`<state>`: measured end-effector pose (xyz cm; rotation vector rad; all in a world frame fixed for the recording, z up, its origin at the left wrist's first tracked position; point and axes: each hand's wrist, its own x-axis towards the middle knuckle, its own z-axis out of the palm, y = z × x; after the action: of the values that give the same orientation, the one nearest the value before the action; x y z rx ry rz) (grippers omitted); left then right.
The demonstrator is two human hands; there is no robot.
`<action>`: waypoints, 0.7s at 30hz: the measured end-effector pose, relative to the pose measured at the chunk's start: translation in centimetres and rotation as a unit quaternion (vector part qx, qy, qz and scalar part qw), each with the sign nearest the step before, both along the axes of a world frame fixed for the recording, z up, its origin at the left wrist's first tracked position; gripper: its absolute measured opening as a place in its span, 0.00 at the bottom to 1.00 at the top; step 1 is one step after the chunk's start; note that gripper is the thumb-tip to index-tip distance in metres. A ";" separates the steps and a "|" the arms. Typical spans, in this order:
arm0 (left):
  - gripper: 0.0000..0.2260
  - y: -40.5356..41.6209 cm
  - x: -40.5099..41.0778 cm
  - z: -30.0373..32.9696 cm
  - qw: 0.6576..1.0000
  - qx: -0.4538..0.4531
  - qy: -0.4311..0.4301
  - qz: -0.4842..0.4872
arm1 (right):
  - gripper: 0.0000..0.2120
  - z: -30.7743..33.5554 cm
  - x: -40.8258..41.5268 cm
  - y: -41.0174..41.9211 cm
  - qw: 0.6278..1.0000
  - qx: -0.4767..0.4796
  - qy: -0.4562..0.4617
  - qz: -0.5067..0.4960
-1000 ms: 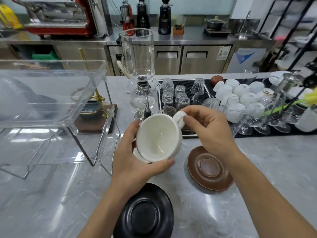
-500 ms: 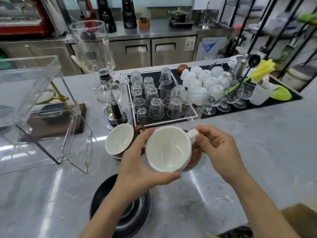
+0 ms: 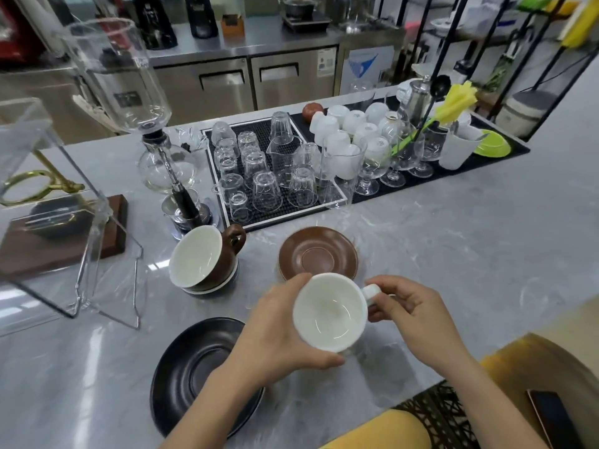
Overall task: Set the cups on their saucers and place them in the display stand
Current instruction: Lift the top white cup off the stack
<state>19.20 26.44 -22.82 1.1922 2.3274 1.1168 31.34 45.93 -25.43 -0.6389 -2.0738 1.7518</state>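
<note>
Both hands hold a white cup (image 3: 330, 311) above the grey counter, tilted so its inside faces me. My left hand (image 3: 275, 332) wraps its left side; my right hand (image 3: 411, 312) pinches the handle. Just beyond the cup lies an empty brown saucer (image 3: 319, 252). A black saucer (image 3: 194, 374) lies near the front, partly under my left forearm. A brown cup (image 3: 202, 256) with a white inside leans on a pale saucer to the left. The clear acrylic display stand (image 3: 64, 202) stands at the far left.
A glass siphon brewer (image 3: 149, 124) rises behind the brown cup. A black mat with several upturned glasses (image 3: 262, 176) and white cups (image 3: 350, 128) runs along the back. A phone (image 3: 551, 416) lies at the lower right beside the counter edge.
The view swung right and down. The white cup moved nearer to me, uncovering the brown saucer behind it. Both hands kept their hold.
</note>
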 end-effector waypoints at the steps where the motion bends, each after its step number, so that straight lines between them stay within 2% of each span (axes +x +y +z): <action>1: 0.42 0.1 0.1 -0.3 1.000 -0.007 0.002 -0.008 | 0.10 -0.4 0.3 0.0 1.000 0.002 -0.009 -0.003; 5: 0.38 0.1 0.5 -1.9 0.999 -0.033 -0.007 -0.021 | 0.09 -1.8 1.4 -0.1 0.999 0.007 -0.041 -0.008; 10: 0.42 0.3 0.7 -3.0 0.998 -0.060 0.004 -0.030 | 0.09 -2.6 2.0 -0.3 0.998 -0.012 -0.053 -0.017; 21: 0.40 0.2 0.9 -3.4 0.996 -0.086 -0.016 -0.027 | 0.09 -3.2 2.4 -0.4 0.997 -0.014 -0.076 -0.015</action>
<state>20.14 26.67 -26.18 1.1593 2.2998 0.8901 33.73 45.51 -28.64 -0.8313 -2.1304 1.7691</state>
